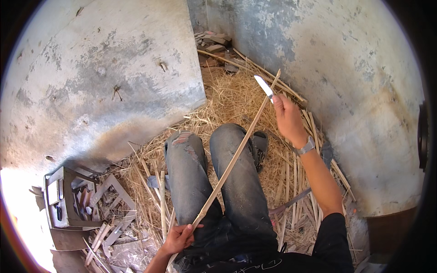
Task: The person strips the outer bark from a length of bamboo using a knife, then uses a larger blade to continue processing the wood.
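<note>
A long, pale bamboo strip slants across my jeans, from my lap up to the far right. My left hand is closed around its lower part, close to a joint in the bamboo. Up by the far end, my right hand grips a knife with a short, bright blade. The handle is mostly hidden in my fist. The blade lies beside the strip's upper end and points up and left; whether its edge touches the bamboo I cannot tell.
Thin shavings cover the floor around my legs. Split bamboo strips lie at the right, and several more at my left. A metal frame with scraps stands far left. Plastered walls rise close on both sides.
</note>
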Demonstrator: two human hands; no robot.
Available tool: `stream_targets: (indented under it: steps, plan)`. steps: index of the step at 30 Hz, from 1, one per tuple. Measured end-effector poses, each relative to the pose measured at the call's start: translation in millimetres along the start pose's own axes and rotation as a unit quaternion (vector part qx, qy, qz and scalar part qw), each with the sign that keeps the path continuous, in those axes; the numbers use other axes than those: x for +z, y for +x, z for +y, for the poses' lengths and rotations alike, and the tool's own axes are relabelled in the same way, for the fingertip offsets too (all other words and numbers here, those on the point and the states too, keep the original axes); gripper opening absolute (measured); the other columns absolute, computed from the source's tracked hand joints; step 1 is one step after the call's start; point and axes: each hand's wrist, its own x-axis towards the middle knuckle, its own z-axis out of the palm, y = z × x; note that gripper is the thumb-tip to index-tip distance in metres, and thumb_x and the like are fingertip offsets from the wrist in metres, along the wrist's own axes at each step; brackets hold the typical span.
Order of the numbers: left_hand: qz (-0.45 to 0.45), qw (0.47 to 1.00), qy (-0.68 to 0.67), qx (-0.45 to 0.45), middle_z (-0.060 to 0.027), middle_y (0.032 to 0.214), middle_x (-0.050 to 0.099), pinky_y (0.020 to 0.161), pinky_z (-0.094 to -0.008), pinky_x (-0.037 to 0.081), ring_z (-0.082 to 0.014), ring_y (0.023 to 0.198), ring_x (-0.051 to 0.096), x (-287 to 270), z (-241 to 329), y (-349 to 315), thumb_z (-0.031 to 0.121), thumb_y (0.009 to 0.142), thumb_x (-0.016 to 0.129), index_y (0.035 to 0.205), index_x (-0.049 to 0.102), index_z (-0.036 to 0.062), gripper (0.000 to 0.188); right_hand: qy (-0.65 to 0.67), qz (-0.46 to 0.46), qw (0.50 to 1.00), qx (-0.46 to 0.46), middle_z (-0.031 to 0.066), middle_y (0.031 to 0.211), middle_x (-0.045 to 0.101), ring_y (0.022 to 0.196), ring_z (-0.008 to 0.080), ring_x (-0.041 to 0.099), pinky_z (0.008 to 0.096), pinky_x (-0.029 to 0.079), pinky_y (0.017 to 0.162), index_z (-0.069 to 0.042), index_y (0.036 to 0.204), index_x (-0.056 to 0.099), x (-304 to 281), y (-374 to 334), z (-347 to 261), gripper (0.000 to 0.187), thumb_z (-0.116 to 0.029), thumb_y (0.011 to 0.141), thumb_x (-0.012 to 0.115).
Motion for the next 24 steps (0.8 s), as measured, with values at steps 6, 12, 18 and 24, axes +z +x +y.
stream_targets:
  steps: [6,12,18,24]
  plan:
    - [-0.022,1.000,0.001,-0.006,0.0026,0.060,0.048,0.049,-0.0242,0.038,-0.0052,0.051,0.043,-8.4,-1.1,2.1,0.038,0.114,0.039,0.129,0.066,-0.0064,0.054,-0.105,0.046,0.993,0.006,0.0158,0.064,0.061,0.054,0.0303,0.057,0.0429,0.043,0.054,0.000,0.090,0.068,-16.9,49.8,28.6,0.045,-0.038,0.108,0.050]
    - [-0.008,0.998,0.058,0.013,0.0031,0.059,0.049,0.049,-0.0242,0.038,-0.0047,0.050,0.043,-6.5,-3.7,3.1,0.038,0.114,0.040,0.126,0.069,-0.0053,0.054,-0.119,0.008,0.992,0.028,0.0216,0.068,0.063,0.060,0.0395,0.061,0.0473,0.045,0.057,0.000,0.093,0.069,8.7,30.4,35.2,0.047,-0.038,0.109,0.048]
    - [0.000,0.999,0.033,0.010,0.0020,0.056,0.048,0.047,-0.0249,0.036,-0.0059,0.047,0.043,-1.9,-3.6,2.4,0.042,0.114,0.038,0.123,0.070,-0.0057,0.058,-0.060,-0.075,0.995,0.024,0.0186,0.056,0.055,0.048,0.0350,0.052,0.0456,0.041,0.051,0.000,0.077,0.063,18.2,3.5,32.4,0.060,-0.046,0.110,0.045]
    - [-0.028,0.998,0.039,0.046,0.0025,0.055,0.046,0.047,-0.0250,0.036,-0.0057,0.047,0.041,5.4,2.2,1.8,0.042,0.114,0.037,0.125,0.069,-0.0059,0.059,-0.055,-0.104,0.993,0.002,0.0201,0.055,0.055,0.047,0.0359,0.053,0.0450,0.041,0.050,0.001,0.081,0.068,26.0,-25.7,12.5,0.058,-0.044,0.110,0.046]
